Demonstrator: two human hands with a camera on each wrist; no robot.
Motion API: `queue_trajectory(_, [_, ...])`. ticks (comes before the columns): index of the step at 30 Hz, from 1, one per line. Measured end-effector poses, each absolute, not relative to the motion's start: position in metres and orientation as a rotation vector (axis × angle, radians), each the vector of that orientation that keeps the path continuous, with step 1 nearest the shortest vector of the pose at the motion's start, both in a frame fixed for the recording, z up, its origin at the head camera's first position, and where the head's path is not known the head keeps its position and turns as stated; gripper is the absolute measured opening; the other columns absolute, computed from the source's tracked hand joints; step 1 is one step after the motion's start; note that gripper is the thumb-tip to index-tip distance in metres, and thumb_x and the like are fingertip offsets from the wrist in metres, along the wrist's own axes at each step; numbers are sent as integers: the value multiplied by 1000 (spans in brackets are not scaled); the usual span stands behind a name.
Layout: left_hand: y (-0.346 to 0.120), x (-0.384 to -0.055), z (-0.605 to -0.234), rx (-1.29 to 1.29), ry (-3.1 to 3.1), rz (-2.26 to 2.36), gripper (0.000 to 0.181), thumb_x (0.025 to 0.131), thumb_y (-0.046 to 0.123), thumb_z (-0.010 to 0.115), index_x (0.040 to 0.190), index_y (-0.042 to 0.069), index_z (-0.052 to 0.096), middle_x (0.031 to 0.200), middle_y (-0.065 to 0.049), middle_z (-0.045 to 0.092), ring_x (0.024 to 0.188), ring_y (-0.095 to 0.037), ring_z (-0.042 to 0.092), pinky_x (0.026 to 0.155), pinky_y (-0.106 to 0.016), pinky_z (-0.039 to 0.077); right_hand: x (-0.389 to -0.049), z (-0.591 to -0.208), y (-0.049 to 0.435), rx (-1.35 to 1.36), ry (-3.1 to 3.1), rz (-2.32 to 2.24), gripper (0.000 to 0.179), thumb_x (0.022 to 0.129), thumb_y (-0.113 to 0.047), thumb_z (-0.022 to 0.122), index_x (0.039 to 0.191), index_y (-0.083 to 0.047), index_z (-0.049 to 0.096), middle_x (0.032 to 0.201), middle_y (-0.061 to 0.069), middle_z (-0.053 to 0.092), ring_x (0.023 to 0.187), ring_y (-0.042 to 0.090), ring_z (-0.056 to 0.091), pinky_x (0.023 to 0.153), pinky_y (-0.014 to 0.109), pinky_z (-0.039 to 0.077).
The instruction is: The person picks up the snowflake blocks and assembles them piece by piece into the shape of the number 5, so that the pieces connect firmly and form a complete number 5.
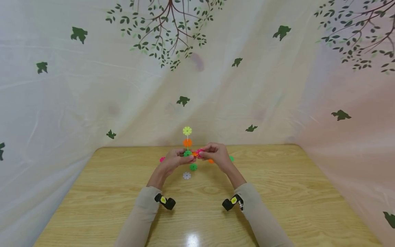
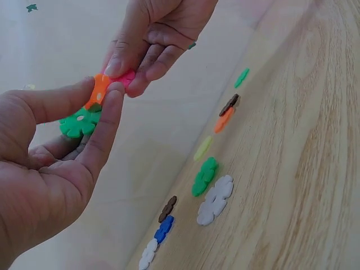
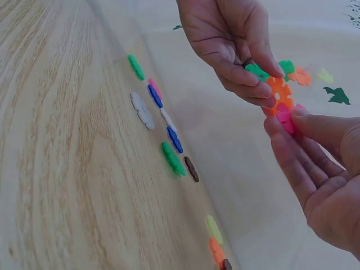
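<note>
Above the table, my left hand (image 1: 173, 160) pinches an orange snowflake disc (image 2: 99, 90) between thumb and fingers. A green snowflake disc (image 2: 80, 122) joins it, close to the left palm. From there a chain rises away, with another orange disc (image 1: 187, 142) and a yellow disc (image 1: 187, 130) at its top. My right hand (image 1: 217, 154) pinches a pink snowflake disc (image 3: 287, 117) between thumb and fingers. The pink disc's edge meets the orange disc; fingers partly cover the joint, so how deep the slots engage cannot be seen.
Loose discs lie on the wooden table (image 1: 197, 212) under and beyond the hands: a white one (image 1: 186, 175), a green one (image 1: 193, 167), and several others in brown, blue, orange, yellow and pink. A printed cloth (image 1: 148, 103) hangs behind the table's far edge.
</note>
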State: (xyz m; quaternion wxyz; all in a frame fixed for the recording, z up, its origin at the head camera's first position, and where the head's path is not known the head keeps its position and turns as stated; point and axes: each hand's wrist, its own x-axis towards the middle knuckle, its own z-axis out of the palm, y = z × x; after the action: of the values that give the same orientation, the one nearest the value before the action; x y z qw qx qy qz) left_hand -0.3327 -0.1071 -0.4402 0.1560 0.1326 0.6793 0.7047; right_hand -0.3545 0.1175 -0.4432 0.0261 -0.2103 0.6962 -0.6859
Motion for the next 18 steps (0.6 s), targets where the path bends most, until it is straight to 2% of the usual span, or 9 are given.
queue_trajectory(2, [-107,-332,-440,392,1951,2010,37,99,5,64,131,-13,58,109,-10,75,98,-14,74,109,-54,46,-354,-443,118,-647,2162,-2106,21,91,0,74,102,17,68,84,-1,77,74,12,74,71,32,64])
queue_trajectory(6, [-106,-333,-443,401,1971,1989,38,98,8,66,132,-9,58,124,-24,68,107,-23,71,105,-44,53,-352,-441,117,-639,2191,-2076,21,91,-4,75,103,14,71,83,0,77,75,12,73,72,33,64])
queue_trajectory(9, [-104,-333,-445,401,1976,1977,36,99,9,66,131,-5,57,127,-26,66,114,-31,68,103,-40,55,-351,-441,115,-615,2203,-2057,21,92,-6,75,103,12,72,82,-1,76,74,12,73,73,34,64])
queue_trajectory(11, [-102,-333,-446,419,1977,1976,35,99,11,66,130,-4,57,123,-21,69,116,-34,67,102,-40,56,-350,-440,113,-597,2202,-2053,22,92,-6,75,103,12,72,81,-1,76,73,12,73,73,34,64])
queue_trajectory(15, [-100,-334,-448,443,1973,2008,32,99,13,66,126,-4,60,109,-5,74,109,-29,70,100,-41,57,-350,-442,110,-566,2184,-2067,21,92,-3,74,103,14,71,80,-2,76,72,12,73,71,31,63])
queue_trajectory(18, [-99,-333,-448,429,1970,2038,30,98,12,67,124,-3,62,102,2,74,107,-30,70,98,-41,58,-350,-443,109,-567,2174,-2072,21,91,-2,74,104,14,71,80,-2,76,71,12,73,70,32,63])
